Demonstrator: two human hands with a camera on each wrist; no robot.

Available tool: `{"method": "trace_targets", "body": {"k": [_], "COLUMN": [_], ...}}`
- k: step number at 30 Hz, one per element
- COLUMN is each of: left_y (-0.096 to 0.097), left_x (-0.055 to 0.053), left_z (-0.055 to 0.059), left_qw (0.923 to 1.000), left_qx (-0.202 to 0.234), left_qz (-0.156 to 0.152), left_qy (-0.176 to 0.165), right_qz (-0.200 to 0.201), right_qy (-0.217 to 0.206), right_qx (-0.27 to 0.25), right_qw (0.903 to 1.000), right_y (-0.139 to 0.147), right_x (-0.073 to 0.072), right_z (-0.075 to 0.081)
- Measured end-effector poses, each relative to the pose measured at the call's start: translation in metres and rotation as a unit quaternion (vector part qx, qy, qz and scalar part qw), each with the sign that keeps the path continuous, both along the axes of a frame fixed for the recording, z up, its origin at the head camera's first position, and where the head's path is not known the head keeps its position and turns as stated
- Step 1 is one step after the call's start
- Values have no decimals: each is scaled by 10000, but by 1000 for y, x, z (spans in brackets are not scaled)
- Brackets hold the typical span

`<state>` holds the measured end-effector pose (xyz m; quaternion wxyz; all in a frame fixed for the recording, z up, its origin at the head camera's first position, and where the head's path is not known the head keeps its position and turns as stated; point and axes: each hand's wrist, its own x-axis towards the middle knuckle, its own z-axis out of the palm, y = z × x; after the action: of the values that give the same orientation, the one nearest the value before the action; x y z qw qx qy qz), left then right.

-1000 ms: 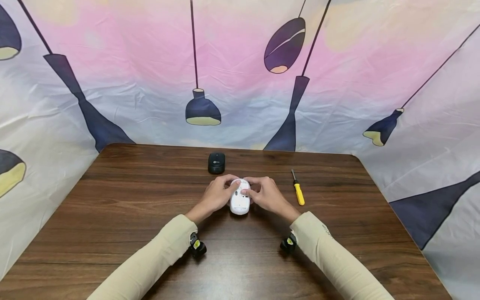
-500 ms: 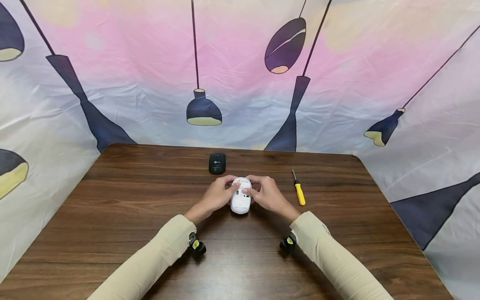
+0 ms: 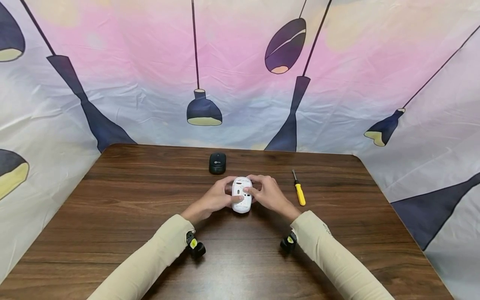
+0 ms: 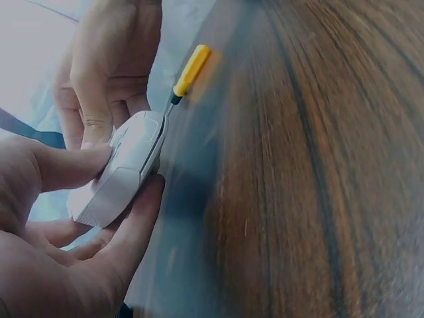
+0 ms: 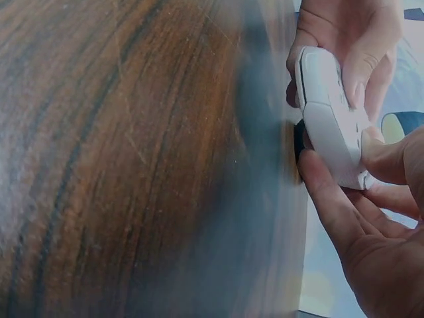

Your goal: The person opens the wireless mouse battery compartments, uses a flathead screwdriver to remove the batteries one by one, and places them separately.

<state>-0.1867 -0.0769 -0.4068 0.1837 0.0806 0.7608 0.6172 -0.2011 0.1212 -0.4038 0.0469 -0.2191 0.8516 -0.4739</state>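
A white computer mouse (image 3: 242,208) is held between both hands over the middle of the table, its underside turned up toward the head camera. My left hand (image 3: 215,197) grips its left side, thumb across the underside and fingers beneath, as the left wrist view shows the mouse (image 4: 129,162) in profile. From the other side my right hand (image 3: 268,194) pinches it, thumb on the underside near a small dark slot. In the right wrist view the right hand's fingers (image 5: 324,199) curl under the mouse (image 5: 328,112).
A black mouse (image 3: 217,163) lies near the table's back edge, just left of the hands. To their right is a screwdriver with a yellow handle (image 3: 300,194). The brown wooden table (image 3: 123,200) ends at a printed cloth backdrop (image 3: 157,116).
My left thumb has slid from the upper part of the white mouse's underside down toward its lower half. The right hand keeps its hold; the mouse has shifted slightly up and right.
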Motion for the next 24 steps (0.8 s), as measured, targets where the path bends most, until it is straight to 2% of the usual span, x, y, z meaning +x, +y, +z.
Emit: {"method": "trace_targets", "body": {"k": [9, 15, 24], "left_y": [2, 2, 3], "left_x": [0, 1, 1], "left_z": [-2, -2, -3], "left_qw": [9999, 9999, 9998], "left_qx": [106, 56, 77], "left_qz": [113, 100, 30], "left_qy": [-57, -125, -203], "right_qz": [-337, -496, -565], "right_qy": [-90, 91, -206], "right_qx": [155, 310, -144], "right_qw": [9993, 9982, 9981], "right_y": [2, 4, 7], "right_x": [-7, -12, -17], "right_z": [2, 2, 0]}}
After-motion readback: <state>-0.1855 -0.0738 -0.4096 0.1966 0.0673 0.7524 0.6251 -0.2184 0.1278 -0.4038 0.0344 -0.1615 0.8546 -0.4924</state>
